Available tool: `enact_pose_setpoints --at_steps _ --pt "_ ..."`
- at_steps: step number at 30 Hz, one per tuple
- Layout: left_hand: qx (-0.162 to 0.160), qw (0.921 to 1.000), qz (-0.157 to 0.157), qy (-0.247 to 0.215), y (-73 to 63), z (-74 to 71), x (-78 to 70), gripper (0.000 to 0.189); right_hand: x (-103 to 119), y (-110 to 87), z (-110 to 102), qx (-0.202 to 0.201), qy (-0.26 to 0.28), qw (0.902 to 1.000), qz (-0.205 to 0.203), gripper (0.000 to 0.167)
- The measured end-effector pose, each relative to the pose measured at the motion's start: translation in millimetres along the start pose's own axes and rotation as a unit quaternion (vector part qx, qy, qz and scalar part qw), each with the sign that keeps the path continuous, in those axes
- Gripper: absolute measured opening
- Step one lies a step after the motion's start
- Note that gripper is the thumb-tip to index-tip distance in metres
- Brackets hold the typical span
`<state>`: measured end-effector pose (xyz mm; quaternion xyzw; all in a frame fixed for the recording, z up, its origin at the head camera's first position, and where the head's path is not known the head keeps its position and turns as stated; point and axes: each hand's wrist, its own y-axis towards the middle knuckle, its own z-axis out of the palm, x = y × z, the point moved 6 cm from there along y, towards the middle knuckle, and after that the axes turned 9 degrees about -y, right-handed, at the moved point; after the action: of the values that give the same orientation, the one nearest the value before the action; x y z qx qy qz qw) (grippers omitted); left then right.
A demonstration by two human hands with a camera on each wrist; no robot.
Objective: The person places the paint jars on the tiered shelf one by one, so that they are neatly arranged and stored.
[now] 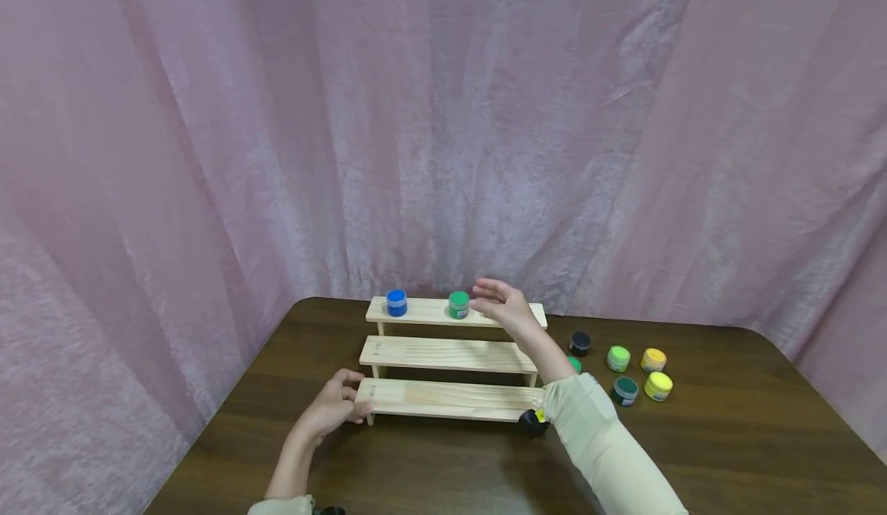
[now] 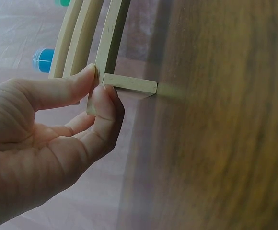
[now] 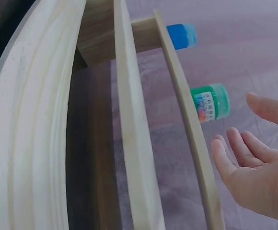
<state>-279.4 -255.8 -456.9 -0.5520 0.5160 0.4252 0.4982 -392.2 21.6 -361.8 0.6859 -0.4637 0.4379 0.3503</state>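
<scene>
A three-step wooden rack (image 1: pixel 450 399) stands on the table. My left hand (image 2: pixel 57 124) pinches the left end of its lowest step between thumb and fingers. On the top step sit a blue paint jar (image 1: pixel 396 303) and, to its right, a green paint jar (image 1: pixel 459 305). Just right of the green jar is my right hand (image 1: pixel 504 309), its fingers spread and nothing in them. In the right wrist view a gap shows between those fingertips and the green jar (image 3: pixel 211 103), whose label faces the camera.
Right of the rack, several jars stand on the table: a black-lidded one (image 1: pixel 580 343), a light green one (image 1: pixel 618 358), a dark green one (image 1: pixel 624 391), an orange-yellow one (image 1: pixel 653 359) and a yellow one (image 1: pixel 657 386). Another green jar (image 1: pixel 574 363) is partly behind my right forearm. A pink curtain (image 1: pixel 443 130) hangs behind.
</scene>
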Motion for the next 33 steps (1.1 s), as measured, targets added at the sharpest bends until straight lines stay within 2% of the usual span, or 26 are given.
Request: enact_pose_setpoints --at_steps 9,19,26,33 --pt "-0.005 1.0 -0.003 0.003 2.3 -2.2 0.4 0.055 6.8 -11.9 -19.4 -0.032 0.019 0.9993 -0.004 0.057" --pt "-0.002 1.0 -0.003 0.008 3.2 -3.9 0.2 0.055 1.4 -28.4 -49.7 -0.039 0.035 0.9986 0.007 0.057" --pt "0.004 0.9999 -0.004 0.01 3.3 -1.1 1.6 0.056 -12.0 -47.7 -74.3 -0.061 0.022 0.9978 0.009 0.058" --pt "-0.002 0.9999 -0.013 0.01 0.9 -0.3 0.9 0.054 -17.6 -67.9 -95.7 -0.072 -0.021 0.9971 0.012 0.06"
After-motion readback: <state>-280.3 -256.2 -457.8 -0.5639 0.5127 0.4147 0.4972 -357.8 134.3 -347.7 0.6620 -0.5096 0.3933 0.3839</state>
